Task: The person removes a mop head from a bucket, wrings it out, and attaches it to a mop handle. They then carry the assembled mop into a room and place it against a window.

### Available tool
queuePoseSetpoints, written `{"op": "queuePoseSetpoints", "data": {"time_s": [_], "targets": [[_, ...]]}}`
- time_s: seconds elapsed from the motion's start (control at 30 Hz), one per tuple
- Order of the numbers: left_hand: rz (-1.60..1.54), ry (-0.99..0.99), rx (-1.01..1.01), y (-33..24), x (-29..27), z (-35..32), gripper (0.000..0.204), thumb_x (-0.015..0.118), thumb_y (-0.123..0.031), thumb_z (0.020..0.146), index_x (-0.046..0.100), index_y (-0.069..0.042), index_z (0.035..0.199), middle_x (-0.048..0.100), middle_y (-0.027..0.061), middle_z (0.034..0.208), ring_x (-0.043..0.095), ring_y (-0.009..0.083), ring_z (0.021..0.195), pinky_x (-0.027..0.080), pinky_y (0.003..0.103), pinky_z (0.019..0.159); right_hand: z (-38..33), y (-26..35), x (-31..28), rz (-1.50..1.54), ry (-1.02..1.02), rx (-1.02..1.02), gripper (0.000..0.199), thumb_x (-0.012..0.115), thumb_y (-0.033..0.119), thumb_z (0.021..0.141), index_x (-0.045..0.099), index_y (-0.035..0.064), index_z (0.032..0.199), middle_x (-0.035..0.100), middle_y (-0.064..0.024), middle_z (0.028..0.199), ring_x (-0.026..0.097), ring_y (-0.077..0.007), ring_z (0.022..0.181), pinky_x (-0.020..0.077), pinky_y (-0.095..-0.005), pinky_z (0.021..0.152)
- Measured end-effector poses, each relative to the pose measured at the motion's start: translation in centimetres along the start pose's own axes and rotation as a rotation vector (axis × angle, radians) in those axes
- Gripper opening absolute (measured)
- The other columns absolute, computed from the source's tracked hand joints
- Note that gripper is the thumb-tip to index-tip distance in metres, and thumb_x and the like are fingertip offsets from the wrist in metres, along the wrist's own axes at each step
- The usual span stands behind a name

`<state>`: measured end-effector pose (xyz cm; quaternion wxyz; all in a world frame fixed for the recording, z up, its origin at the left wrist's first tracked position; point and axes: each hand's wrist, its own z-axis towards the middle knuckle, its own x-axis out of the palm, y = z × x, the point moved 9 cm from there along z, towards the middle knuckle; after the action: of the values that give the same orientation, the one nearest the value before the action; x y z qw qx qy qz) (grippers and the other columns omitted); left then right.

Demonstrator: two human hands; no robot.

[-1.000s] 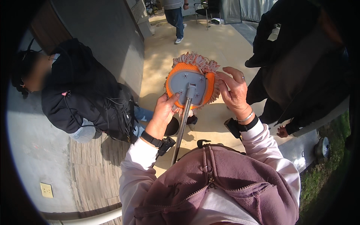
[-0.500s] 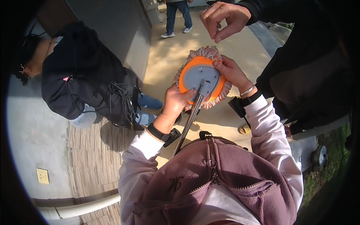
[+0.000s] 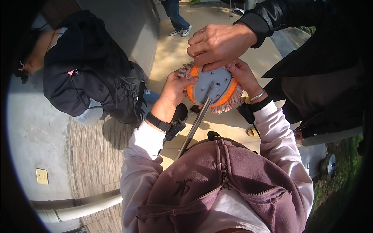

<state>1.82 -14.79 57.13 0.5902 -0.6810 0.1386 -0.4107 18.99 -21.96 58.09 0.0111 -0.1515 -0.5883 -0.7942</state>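
Note:
A round mop head (image 3: 211, 86) with a grey plate, orange mesh border and shaggy fringe is held up before me, plate side toward me. Its metal pole (image 3: 196, 126) runs from the plate's socket down toward my waist. At the left edge my left hand (image 3: 175, 88) pinches the mesh rim, thumb on top. My right hand (image 3: 245, 79) grips the upper right rim, thumb at the plate's edge. Another person's hand (image 3: 222, 44) in a black sleeve reaches over from the upper right, fingers at the top of the mop head and hiding part of it.
A person in a dark jacket (image 3: 83, 66) bends over at the left. Another in black (image 3: 318, 89) stands close on the right. Far off are someone's legs in jeans (image 3: 175, 15). A white pipe (image 3: 89, 208) and a wall socket (image 3: 42, 176) are at lower left.
The other person's hand has come down and left onto the mop head's top edge. My left hand has moved up along the rim from the lower left.

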Motion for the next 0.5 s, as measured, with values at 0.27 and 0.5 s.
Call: {"op": "queuePoseSetpoints", "data": {"time_s": [0.27,0.5], "targets": [[-0.029,0.072,0.057,-0.4,1.1,0.3,0.028,0.064,-0.002,0.075,0.054,-0.001,0.1,0.058,0.004,0.094,0.056,0.011,0.082,0.046,0.025,0.07,0.1,-1.8,0.4,-0.037,0.024,0.12,0.029,0.056,0.019,0.085,0.054,0.0004,0.107,0.058,-0.0031,0.095,0.054,-0.0101,0.088,0.0455,-0.0232,0.078],[0.134,0.061,-0.036,0.2,1.2,0.7,0.027,0.059,-0.007,0.08,0.053,-0.002,0.106,0.057,0.0034,0.098,0.054,0.012,0.088,0.042,0.027,0.078,0.8,3.4,0.8,-0.662,0.057,-0.196,0.03,0.056,0.017,0.084,0.052,-0.0036,0.106,0.059,-0.0077,0.091,0.056,-0.0127,0.081,0.0465,-0.0261,0.072]]}}
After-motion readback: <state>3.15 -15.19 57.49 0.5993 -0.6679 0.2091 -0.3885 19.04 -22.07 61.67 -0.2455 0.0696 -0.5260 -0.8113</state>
